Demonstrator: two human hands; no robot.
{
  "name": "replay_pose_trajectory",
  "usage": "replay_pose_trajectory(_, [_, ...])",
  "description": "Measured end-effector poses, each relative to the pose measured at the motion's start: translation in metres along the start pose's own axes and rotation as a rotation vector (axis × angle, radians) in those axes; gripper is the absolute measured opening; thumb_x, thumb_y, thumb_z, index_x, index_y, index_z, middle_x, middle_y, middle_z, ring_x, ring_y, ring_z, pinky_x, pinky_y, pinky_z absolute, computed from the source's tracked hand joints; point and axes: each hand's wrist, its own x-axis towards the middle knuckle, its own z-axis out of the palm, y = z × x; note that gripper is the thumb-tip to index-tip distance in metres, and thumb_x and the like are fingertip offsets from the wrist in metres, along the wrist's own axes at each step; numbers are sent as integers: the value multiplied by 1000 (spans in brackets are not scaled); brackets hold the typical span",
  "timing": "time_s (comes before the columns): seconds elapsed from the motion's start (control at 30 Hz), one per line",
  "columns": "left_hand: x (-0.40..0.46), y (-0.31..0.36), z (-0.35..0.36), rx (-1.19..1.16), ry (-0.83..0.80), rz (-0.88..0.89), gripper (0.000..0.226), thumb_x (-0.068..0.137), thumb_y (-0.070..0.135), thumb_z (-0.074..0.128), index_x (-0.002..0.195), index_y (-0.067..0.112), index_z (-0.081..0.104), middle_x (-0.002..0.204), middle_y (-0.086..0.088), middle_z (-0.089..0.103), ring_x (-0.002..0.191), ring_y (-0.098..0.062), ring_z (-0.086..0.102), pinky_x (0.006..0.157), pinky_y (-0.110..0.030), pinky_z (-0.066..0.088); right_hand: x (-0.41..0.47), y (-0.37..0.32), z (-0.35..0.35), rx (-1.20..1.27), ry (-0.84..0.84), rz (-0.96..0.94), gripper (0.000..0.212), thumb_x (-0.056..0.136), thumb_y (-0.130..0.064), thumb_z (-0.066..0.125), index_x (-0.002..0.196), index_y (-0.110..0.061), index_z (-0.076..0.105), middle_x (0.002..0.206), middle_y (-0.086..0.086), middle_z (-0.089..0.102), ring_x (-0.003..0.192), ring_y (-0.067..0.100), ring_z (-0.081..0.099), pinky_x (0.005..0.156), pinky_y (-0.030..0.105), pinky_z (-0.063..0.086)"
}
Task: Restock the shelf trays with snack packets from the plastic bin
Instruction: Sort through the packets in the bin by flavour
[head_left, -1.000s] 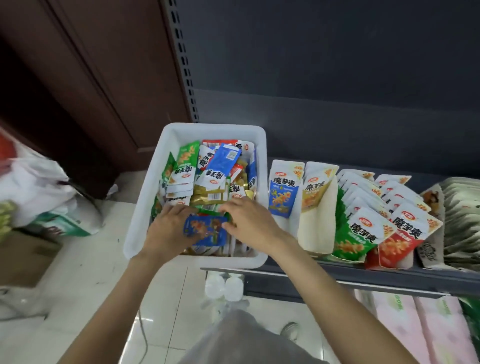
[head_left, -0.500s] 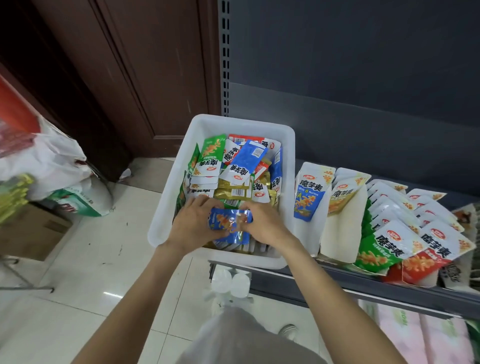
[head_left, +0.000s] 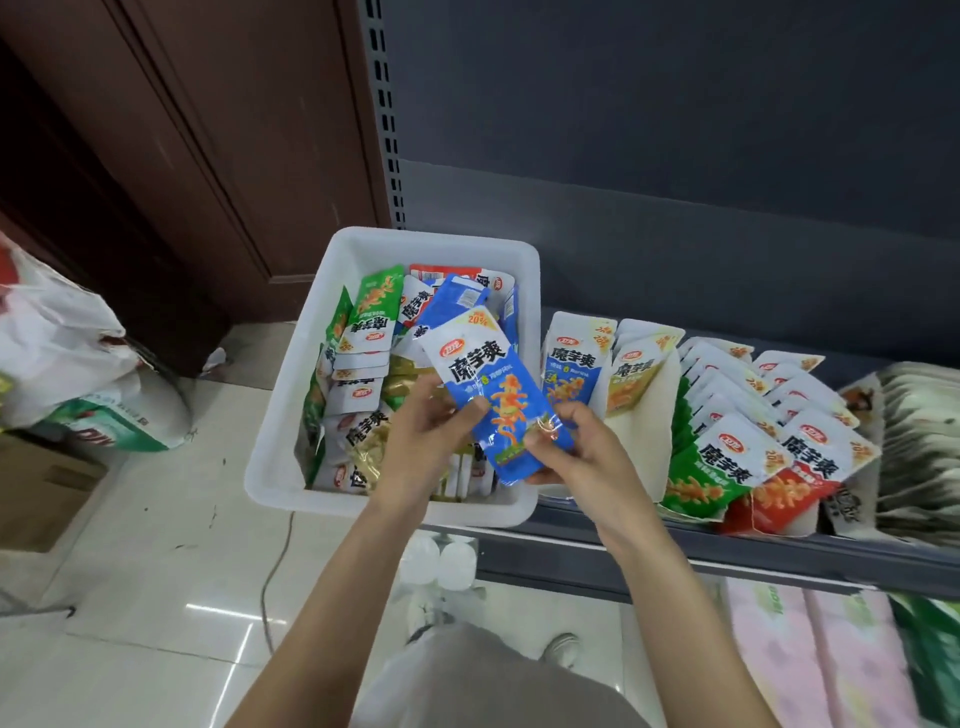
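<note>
A white plastic bin (head_left: 291, 415) sits on the left end of the shelf, heaped with green, blue, red and gold snack packets. Both hands hold a small stack of blue packets (head_left: 493, 395) upright above the bin's front right corner. My left hand (head_left: 423, 441) grips the stack's left edge, and my right hand (head_left: 576, 447) pinches its lower right corner. To the right stand the shelf trays: a white tray with one blue packet (head_left: 571, 364), a tray with a yellow packet (head_left: 636, 374), then rows of green packets (head_left: 711, 467) and red packets (head_left: 800, 473).
The dark shelf's front edge (head_left: 727, 556) runs along the right. Pink packs (head_left: 810, 660) lie on the shelf below. On the tiled floor at the left stand white bags (head_left: 67, 364) and a cardboard box (head_left: 41, 493). A brown wooden door (head_left: 208, 130) rises behind the bin.
The blue packets have come up out of the bin and turned upright in both hands. The camera view has shifted left.
</note>
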Motion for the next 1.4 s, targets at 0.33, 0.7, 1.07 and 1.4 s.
replay_pose_trajectory(0.33, [42,-3,59,610,-187,446,30,86,14,67,110,10,50,99,3,68,83,0,66,66,-21,56,16,-22,-56,-777,406,-372,24,94,-32,55,117,-25,53,97,-8,68,83,12,65,65,31,51])
replay_pose_trajectory(0.7, [72,-21,66,852,-172,491,24,87,20,65,103,5,54,104,-5,69,87,-4,61,62,-15,52,41,-13,-61,-983,447,-305,24,96,-37,51,112,-20,52,105,-2,69,86,16,67,56,24,46])
replay_pose_trajectory(1.07, [85,-29,63,1094,-95,586,27,81,27,72,96,7,63,97,-6,66,85,-15,60,66,-20,39,62,-16,-56,-1040,443,-278,31,96,-35,52,119,-15,53,110,-1,68,96,20,64,73,29,46])
replay_pose_trajectory(1.4, [95,-19,64,871,-78,521,15,87,15,66,101,11,65,89,-2,69,80,-9,64,69,-6,46,65,-10,-61,-1046,540,-275,25,95,-37,52,107,-16,57,98,0,70,80,19,66,60,22,43])
